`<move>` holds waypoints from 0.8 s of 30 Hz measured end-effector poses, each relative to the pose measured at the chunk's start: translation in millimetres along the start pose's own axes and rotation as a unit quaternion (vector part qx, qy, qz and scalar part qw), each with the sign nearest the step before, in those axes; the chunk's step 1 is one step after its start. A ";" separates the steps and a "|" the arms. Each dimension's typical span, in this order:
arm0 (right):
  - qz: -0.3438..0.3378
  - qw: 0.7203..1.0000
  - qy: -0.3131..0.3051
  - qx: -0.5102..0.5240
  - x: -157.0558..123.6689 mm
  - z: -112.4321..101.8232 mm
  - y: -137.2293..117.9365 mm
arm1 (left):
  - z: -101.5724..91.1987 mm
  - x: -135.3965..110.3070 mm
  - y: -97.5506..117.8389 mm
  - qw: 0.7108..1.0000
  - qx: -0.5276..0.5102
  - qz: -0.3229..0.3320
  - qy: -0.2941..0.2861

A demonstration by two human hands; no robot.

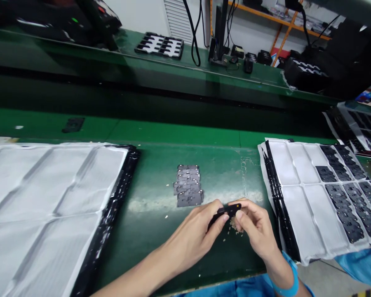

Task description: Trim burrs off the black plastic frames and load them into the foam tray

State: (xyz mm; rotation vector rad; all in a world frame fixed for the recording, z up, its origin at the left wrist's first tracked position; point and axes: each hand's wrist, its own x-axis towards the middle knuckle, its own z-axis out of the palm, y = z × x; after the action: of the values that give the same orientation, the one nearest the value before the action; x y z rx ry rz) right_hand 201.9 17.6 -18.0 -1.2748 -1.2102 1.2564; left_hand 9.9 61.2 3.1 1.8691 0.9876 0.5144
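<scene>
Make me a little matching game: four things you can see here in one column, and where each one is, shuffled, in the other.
Things
1. Small black plastic part
2. Overlapping row of flat, dark grey parts
3. Light blue wristband
4. Orange shelf frame

Places
A. Around the wrist of the right hand
B. In the background, upper right
C. In the grasp of the left hand, with the right hand at one end
D. Lying on the green bench top, beyond the hands

Pairs: 1-C, 2-D, 3-A, 4-B
</scene>
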 end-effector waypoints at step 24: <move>-0.112 0.990 0.049 -0.071 -12.6 8.8 6.0 | 17.6 -3.0 -3.7 0.968 -0.236 -0.022 0.084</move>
State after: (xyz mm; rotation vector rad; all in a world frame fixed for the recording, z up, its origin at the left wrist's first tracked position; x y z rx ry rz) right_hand 193.4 4.5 -23.4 -1.2484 -1.3491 0.9492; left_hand 18.8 50.2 -8.4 1.3922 0.9157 0.8144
